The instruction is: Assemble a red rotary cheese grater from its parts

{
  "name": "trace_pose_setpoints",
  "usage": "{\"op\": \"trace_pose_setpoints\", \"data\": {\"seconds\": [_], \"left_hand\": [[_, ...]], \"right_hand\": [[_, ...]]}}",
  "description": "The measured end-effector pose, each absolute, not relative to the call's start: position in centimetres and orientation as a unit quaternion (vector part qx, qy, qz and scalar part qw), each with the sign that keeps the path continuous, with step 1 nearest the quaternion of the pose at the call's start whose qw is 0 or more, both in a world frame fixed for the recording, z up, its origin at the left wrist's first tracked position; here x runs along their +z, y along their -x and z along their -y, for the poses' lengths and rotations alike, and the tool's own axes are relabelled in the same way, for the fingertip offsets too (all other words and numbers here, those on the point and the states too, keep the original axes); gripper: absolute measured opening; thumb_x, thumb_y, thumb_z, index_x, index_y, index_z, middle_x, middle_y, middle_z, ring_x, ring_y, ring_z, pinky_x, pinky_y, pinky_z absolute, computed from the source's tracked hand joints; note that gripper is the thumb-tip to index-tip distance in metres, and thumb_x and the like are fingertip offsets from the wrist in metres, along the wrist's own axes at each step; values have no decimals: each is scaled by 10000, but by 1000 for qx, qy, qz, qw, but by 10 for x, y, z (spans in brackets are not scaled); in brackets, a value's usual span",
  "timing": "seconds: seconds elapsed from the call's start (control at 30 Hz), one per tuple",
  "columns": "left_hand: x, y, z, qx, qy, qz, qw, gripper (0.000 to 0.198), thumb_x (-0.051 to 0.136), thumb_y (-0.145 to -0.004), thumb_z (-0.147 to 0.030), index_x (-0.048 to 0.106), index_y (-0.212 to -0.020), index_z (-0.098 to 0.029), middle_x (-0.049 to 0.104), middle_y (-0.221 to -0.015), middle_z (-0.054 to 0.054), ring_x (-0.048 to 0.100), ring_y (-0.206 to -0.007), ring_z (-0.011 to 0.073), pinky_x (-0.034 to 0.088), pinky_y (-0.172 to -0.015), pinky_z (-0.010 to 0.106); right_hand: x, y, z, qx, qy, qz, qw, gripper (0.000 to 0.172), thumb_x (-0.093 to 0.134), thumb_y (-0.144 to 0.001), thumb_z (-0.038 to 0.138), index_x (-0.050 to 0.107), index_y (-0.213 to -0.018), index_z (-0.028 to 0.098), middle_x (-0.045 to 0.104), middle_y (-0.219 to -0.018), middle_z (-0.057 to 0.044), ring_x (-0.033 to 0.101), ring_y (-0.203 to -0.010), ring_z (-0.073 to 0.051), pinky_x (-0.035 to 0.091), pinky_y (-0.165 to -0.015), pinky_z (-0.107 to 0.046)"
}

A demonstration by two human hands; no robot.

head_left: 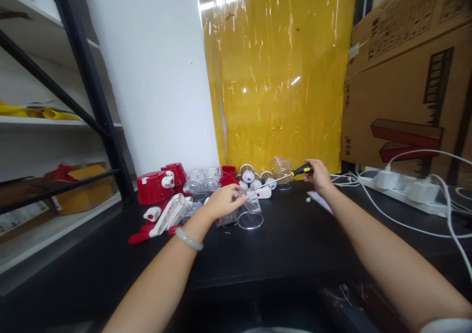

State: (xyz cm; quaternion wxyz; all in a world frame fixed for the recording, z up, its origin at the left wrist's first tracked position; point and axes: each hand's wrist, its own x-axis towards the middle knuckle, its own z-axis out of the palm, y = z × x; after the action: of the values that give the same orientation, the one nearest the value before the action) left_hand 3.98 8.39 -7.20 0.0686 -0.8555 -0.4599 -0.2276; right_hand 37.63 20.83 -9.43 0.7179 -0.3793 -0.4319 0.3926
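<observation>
My right hand [317,177] is closed round the end of a screwdriver [301,169] with a yellow and black handle. Its long metal shaft points left and slightly down, the tip close to my left fingers. My left hand [225,201] is closed on a clear plastic part [253,205], held just over the black table. Below that part shows a round clear rim [250,220]; whether the two are one piece I cannot tell. Behind the shaft lies a white part with a red dot [264,192]. My left fingers partly hide what they grip.
Red housings [155,187], white handles with red ends [167,216] and clear cups [201,183] crowd the left. White-rimmed round parts [247,174] stand behind my hands. A power strip [405,195] with white cables and a large cardboard box [405,87] are at right.
</observation>
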Motion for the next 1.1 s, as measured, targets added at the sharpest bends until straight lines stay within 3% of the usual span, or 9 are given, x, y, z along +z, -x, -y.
{"op": "trace_pose_setpoints", "data": {"seconds": [0.2,0.37,0.53,0.67,0.9,1.1], "left_hand": [[-72,-40,-84,-229,856,459,65,463,499,-962,-518,721,-730,-185,702,-1219,101,674,-1072,256,513,-942,378],[-72,-40,-84,-233,856,457,62,465,502,-959,-525,722,-735,-182,703,-1215,106,677,-1052,257,516,-935,390],[-72,-40,-84,-230,855,461,62,466,501,-960,-523,716,-730,-179,701,-1218,106,676,-1054,254,515,-934,385],[-72,-40,-83,-235,856,456,66,478,496,-960,-525,715,-712,-181,704,-1208,103,677,-1048,250,520,-926,376],[-72,-40,-84,-231,857,457,69,476,491,-961,-527,726,-721,-190,707,-1206,89,675,-1060,248,518,-936,367],[-72,-40,-84,-230,856,458,68,483,492,-964,-530,718,-715,-183,705,-1203,99,675,-1059,255,512,-943,379]], "right_hand": [[-97,-375,-210,359,391,449,719,319,527,-879,529,565,-928,217,470,-532,69,444,-353,-97,391,-361,-210],[-93,-375,-203,391,380,431,719,207,429,-879,325,582,-958,210,558,-651,28,571,-458,-131,477,-420,-244],[-90,-374,-199,405,378,426,715,202,453,-807,220,592,-954,202,553,-668,32,581,-457,-126,459,-405,-229],[-92,-375,-203,393,388,432,713,171,554,-812,288,581,-962,211,564,-668,40,551,-429,-116,468,-408,-239],[-96,-375,-210,352,406,451,713,380,666,-787,550,540,-946,229,507,-553,66,471,-380,-113,404,-387,-233],[-96,-377,-208,368,383,447,719,279,504,-842,463,579,-970,227,569,-689,19,579,-470,-142,495,-453,-279]]}}
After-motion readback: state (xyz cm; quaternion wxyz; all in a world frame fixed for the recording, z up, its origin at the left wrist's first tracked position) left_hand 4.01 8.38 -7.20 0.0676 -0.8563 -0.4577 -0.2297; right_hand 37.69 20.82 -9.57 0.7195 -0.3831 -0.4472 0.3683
